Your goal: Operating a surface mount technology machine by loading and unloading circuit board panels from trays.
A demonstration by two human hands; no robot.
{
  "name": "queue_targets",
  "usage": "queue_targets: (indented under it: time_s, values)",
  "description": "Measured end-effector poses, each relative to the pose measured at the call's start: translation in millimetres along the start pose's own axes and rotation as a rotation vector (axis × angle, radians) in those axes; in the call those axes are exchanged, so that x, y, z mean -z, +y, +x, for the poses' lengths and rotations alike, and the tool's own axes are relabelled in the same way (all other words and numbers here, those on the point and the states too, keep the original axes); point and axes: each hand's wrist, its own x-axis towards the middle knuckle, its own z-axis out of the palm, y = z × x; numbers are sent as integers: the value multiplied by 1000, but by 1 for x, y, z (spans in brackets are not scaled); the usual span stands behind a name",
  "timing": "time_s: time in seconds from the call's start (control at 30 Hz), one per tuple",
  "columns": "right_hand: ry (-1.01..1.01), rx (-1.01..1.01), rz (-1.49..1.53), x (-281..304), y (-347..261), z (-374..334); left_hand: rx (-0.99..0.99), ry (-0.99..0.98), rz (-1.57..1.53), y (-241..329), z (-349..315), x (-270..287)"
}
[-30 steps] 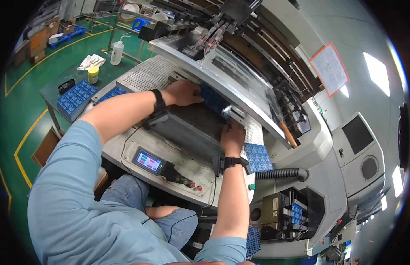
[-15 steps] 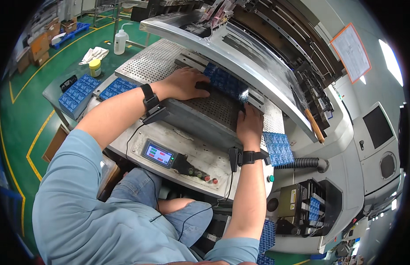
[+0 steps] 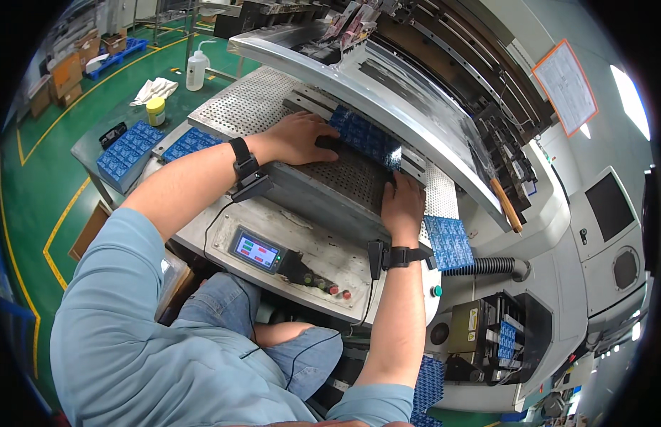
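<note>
Hands rest flat, fingers spread, on the perforated metal plate [image 3: 344, 174] of the machine. Left hand [image 3: 296, 136] touches the near end of the blue sheet row [image 3: 366, 139]; right hand [image 3: 403, 205] lies just below its far end. Neither hand grips anything. Another blue sheet stack [image 3: 449, 242] sits just right of the right hand.

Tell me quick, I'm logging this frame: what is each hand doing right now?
Left hand: flat, fingers spread on the blue sheet, gripping nothing.
Right hand: fingers on the sheet's near edge; whether it grips cannot be told.
</note>
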Motion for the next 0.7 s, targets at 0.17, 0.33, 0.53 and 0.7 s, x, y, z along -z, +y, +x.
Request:
queue_targets:
  time_s: [0.17,0.33,0.53,0.7]
  values:
    - [41,22,5,1,-3,-1,63,41,-38,4,-6,2]
    - [18,7,5,1,-2,0,-211,127,-33,4,-6,-1]
    - [24,1,11,1,-3,0,-222,-60,-36,5,-2,-2]
    - [26,-2,5,4,-6,0,-206,-22,30,7,-3,-6]
